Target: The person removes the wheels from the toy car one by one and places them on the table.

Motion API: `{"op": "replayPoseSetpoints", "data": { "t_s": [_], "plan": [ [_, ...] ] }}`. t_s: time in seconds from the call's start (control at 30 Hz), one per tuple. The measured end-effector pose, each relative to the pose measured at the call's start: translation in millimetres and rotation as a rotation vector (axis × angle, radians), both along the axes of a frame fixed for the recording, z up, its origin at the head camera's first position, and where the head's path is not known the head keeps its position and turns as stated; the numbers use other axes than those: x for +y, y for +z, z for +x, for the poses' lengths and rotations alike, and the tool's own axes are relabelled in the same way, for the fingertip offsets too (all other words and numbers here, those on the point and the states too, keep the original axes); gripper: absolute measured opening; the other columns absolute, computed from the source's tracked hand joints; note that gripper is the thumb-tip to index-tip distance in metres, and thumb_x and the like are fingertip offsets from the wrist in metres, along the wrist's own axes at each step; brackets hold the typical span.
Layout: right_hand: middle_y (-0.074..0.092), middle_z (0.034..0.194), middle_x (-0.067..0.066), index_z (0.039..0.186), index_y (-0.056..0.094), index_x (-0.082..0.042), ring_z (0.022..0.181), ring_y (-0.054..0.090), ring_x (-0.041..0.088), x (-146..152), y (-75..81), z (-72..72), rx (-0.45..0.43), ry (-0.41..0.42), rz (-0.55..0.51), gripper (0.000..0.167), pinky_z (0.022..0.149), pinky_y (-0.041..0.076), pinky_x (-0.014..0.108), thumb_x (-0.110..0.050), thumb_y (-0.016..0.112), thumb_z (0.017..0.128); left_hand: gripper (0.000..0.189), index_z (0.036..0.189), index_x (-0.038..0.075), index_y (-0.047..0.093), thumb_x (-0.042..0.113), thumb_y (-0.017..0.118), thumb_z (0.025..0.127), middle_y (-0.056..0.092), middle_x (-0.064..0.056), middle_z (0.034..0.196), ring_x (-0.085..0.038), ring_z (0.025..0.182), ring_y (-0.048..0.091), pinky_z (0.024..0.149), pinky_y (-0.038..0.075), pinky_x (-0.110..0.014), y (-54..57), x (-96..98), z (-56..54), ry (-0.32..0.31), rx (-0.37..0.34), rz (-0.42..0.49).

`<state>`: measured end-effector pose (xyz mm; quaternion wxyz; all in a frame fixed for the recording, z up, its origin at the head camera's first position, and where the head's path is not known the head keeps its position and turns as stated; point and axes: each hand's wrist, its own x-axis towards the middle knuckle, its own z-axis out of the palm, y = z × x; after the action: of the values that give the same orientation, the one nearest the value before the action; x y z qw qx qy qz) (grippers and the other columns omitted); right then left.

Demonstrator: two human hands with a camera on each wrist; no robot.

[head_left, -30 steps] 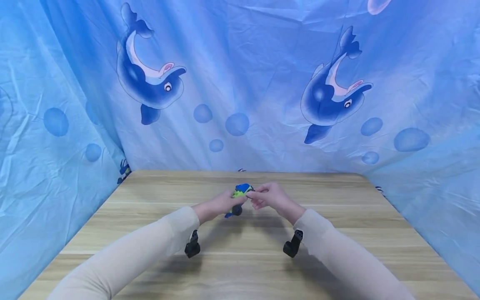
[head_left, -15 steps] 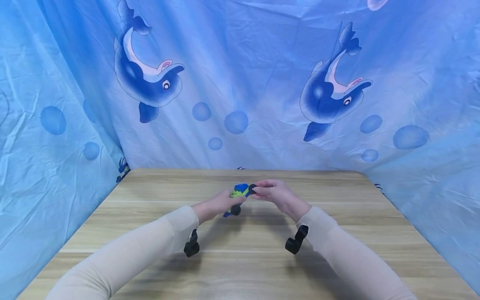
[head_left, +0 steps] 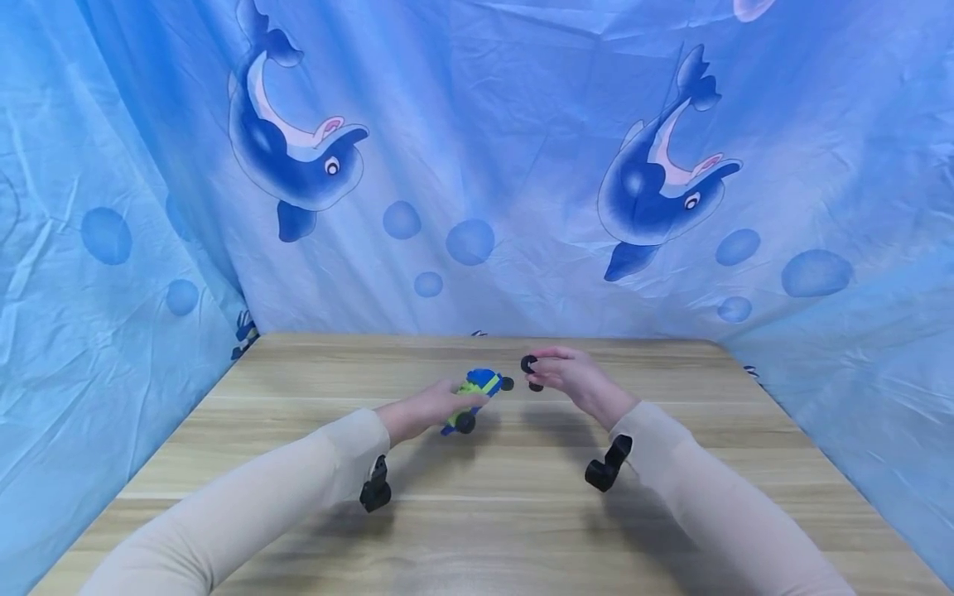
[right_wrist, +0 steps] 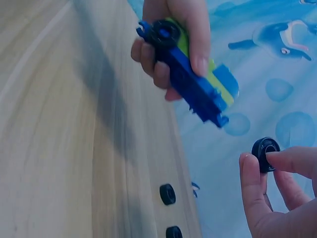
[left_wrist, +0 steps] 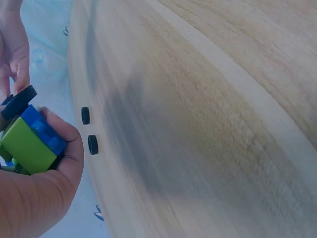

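My left hand (head_left: 428, 406) grips a blue and lime-green toy car (right_wrist: 185, 79) above the table, fingers and thumb wrapped round its body. One black wheel (right_wrist: 165, 33) sits at the car's end near my palm; in the right wrist view, the lower blue end shows bare clips. To the right, my right hand (head_left: 581, 382) pinches a loose black wheel (right_wrist: 266, 153) between thumb and fingertips, apart from the car. Its hub faces the thumb.
On the wooden table (head_left: 477, 513) lie two more black wheels, one wheel (left_wrist: 85, 115) close to the other wheel (left_wrist: 93, 145), near the far edge. Blue dolphin-print curtains (head_left: 477, 149) stand behind the table and at both sides.
My right hand has drawn away from the car's far end to the right, carrying the wheel. Two wheels on the table have come into sight. My left hand stays nearly in place.
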<state>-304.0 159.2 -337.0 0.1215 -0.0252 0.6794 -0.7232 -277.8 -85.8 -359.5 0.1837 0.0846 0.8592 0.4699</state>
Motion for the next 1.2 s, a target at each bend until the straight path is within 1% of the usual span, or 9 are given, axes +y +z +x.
{"op": "replayPoseSetpoints", "data": {
  "t_s": [0.13,0.3,0.43,0.63,0.77,0.87,1.03,1.13,1.2],
  "plan": [
    [0.061,0.123,0.021,0.130,0.049,0.010,0.095,0.068,0.018,8,1.4,-3.9,-0.012,-0.017,0.019,0.040,0.092,0.053,0.029,0.004,0.059,0.092,0.074,0.140,0.000,0.043,0.050,0.062,0.089,0.052,-0.016,0.135,-0.030,0.121,0.053,0.103,0.043,-0.050,1.5,-1.6,3.0,-0.010,-0.004,-0.003],
    [0.066,0.107,0.013,0.132,0.045,0.013,0.086,0.069,0.015,16,-2.8,-11.4,-0.033,-0.058,0.005,0.043,0.088,0.054,0.027,0.005,0.058,0.092,0.082,0.147,-0.001,0.034,0.052,0.061,0.090,0.044,-0.020,0.145,-0.036,0.131,0.046,0.106,0.039,-0.053,1.7,-5.1,6.1,-0.011,-0.014,0.010],
    [0.062,0.112,0.016,0.137,0.039,0.015,0.081,0.067,0.013,22,-8.5,-17.4,-0.042,-0.079,0.021,0.048,0.087,0.055,0.026,0.005,0.056,0.093,0.084,0.148,0.001,0.032,0.053,0.062,0.089,0.040,-0.020,0.149,-0.038,0.135,0.041,0.109,0.035,-0.054,0.3,-6.0,5.8,-0.005,-0.012,0.029],
    [0.062,0.111,0.015,0.138,0.039,0.014,0.081,0.064,0.012,31,-17.6,-26.0,-0.041,-0.110,0.059,0.049,0.088,0.054,0.025,0.006,0.055,0.093,0.088,0.152,0.008,0.029,0.052,0.066,0.086,0.025,-0.014,0.159,-0.037,0.146,0.022,0.116,0.022,-0.056,-0.1,-7.5,6.5,-0.015,0.006,0.027],
    [0.061,0.117,0.022,0.137,0.039,0.015,0.083,0.065,0.012,37,-22.2,-32.2,-0.043,-0.116,0.086,0.047,0.085,0.054,0.023,0.008,0.054,0.093,0.088,0.152,0.009,0.029,0.053,0.066,0.086,0.025,-0.013,0.159,-0.036,0.146,0.021,0.116,0.022,-0.056,0.9,-8.6,7.8,-0.024,0.003,0.024],
    [0.054,0.128,0.032,0.136,0.039,0.016,0.088,0.067,0.014,40,-25.5,-35.9,-0.037,-0.109,0.142,0.046,0.089,0.053,0.025,0.008,0.053,0.093,0.087,0.152,0.008,0.029,0.053,0.066,0.086,0.026,-0.012,0.159,-0.036,0.146,0.022,0.115,0.024,-0.055,1.1,-9.2,8.1,-0.030,0.006,0.024],
    [0.049,0.138,0.029,0.135,0.045,0.012,0.100,0.065,0.019,46,-33.4,-40.9,-0.018,-0.111,0.318,0.043,0.104,0.045,0.038,0.002,0.054,0.094,0.086,0.151,0.007,0.032,0.052,0.066,0.086,0.027,-0.012,0.158,-0.035,0.145,0.024,0.115,0.026,-0.054,-0.6,-8.6,7.7,-0.022,0.009,0.021],
    [0.052,0.136,0.026,0.134,0.049,0.008,0.092,0.065,0.016,52,-41.3,-44.9,-0.040,-0.128,0.391,0.042,0.101,0.046,0.038,0.000,0.055,0.094,0.084,0.149,0.005,0.034,0.051,0.066,0.087,0.030,-0.014,0.157,-0.036,0.144,0.027,0.114,0.027,-0.054,-1.6,-7.4,6.5,-0.011,0.012,0.027],
    [0.055,0.133,0.026,0.132,0.051,0.009,0.082,0.064,0.011,56,-47.0,-47.5,-0.051,-0.149,0.403,0.041,0.093,0.051,0.033,0.002,0.056,0.092,0.081,0.147,0.004,0.038,0.050,0.067,0.087,0.034,-0.016,0.154,-0.037,0.142,0.031,0.113,0.029,-0.055,-2.5,-6.8,5.7,-0.006,0.014,0.035]
  ]
}}
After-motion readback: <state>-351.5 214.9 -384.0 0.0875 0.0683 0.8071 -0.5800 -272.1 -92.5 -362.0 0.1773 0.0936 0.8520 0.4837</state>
